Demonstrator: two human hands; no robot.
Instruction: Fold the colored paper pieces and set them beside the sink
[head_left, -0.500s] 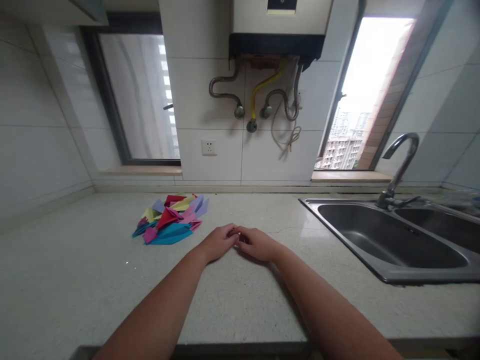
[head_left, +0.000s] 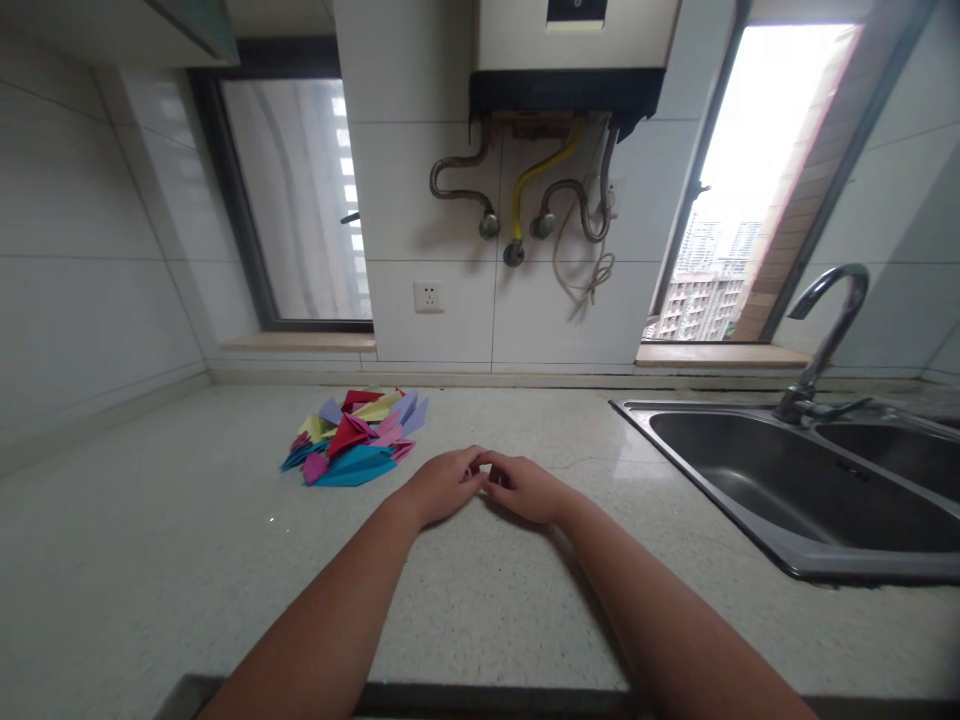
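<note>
My left hand (head_left: pixel 441 484) and my right hand (head_left: pixel 525 486) rest side by side on the speckled countertop (head_left: pixel 187 540), fingertips touching each other in the middle. The fingers of both are curled in and pressed together; whether anything lies between them is hidden. A pile of folded coloured paper pieces (head_left: pixel 354 436), red, blue, pink, yellow and lilac, lies on the counter to the left of my left hand, about a hand's width away.
A steel double sink (head_left: pixel 787 480) with a curved tap (head_left: pixel 825 335) fills the right side. A wall socket (head_left: pixel 428 296), hoses (head_left: pixel 525 200) under a water heater and two windows line the back wall.
The view has shifted slightly to the left and down. Both hands stay together at the same spot on the counter.
</note>
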